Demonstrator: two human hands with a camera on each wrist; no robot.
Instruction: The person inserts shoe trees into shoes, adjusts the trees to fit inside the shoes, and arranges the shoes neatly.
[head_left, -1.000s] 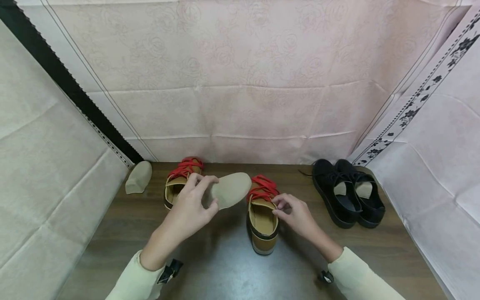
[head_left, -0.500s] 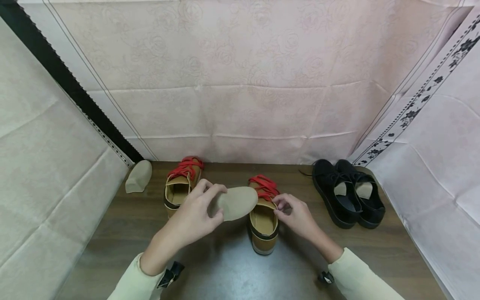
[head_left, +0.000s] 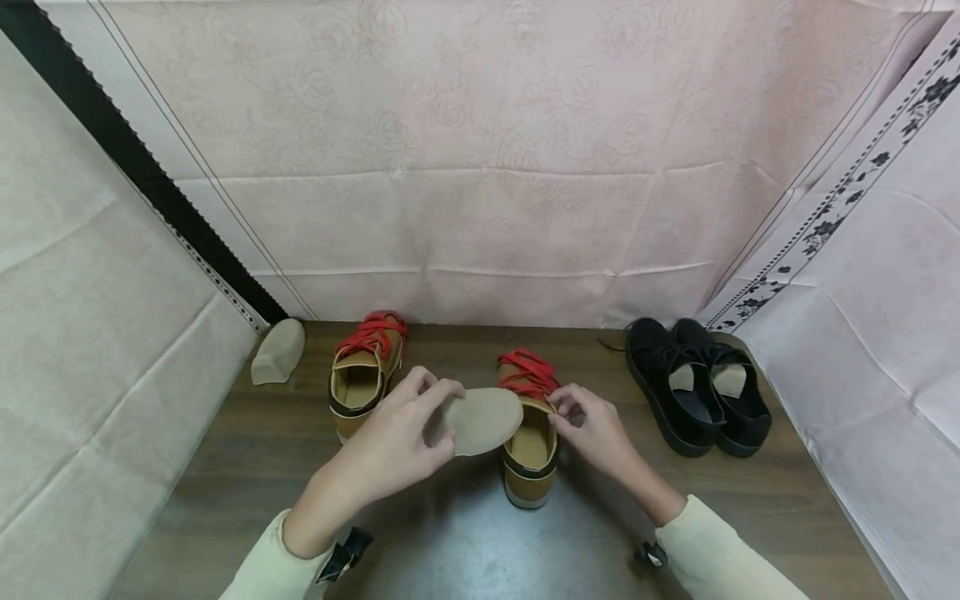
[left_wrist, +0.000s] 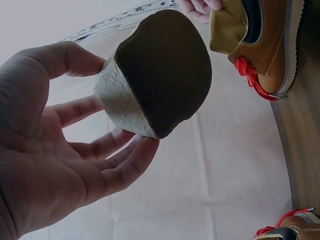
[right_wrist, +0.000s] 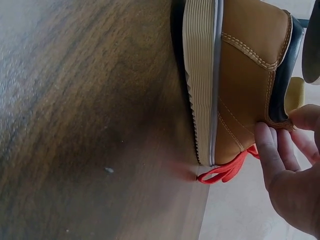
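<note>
My left hand point(head_left: 401, 437) holds a beige, toe-shaped shoe insert point(head_left: 485, 421) by its thicker back end. In the left wrist view, thumb and fingers are around the pale rim of the insert point(left_wrist: 120, 95), and its broad face is dark. The insert's rounded end overlaps the left edge of a tan shoe with red laces point(head_left: 530, 479) in the head view. My right hand point(head_left: 596, 429) pinches that shoe's collar beside the opening; the right wrist view has the shoe's side point(right_wrist: 245, 75) and my fingers at its edge. To the left stands the matching tan shoe point(head_left: 356, 387), apart from my left hand.
A second beige insert point(head_left: 278, 352) lies at the far left against the cloth side wall point(head_left: 112, 350). On the right stands a pair of black shoes point(head_left: 693, 392) with beige pieces inside. A pale cloth backdrop point(head_left: 480, 208) closes off the back of the wooden surface point(head_left: 247, 500).
My left hand has carried the insert right and toward me, and its rounded end now overlaps the tan shoe's edge. My right hand keeps its place on the collar.
</note>
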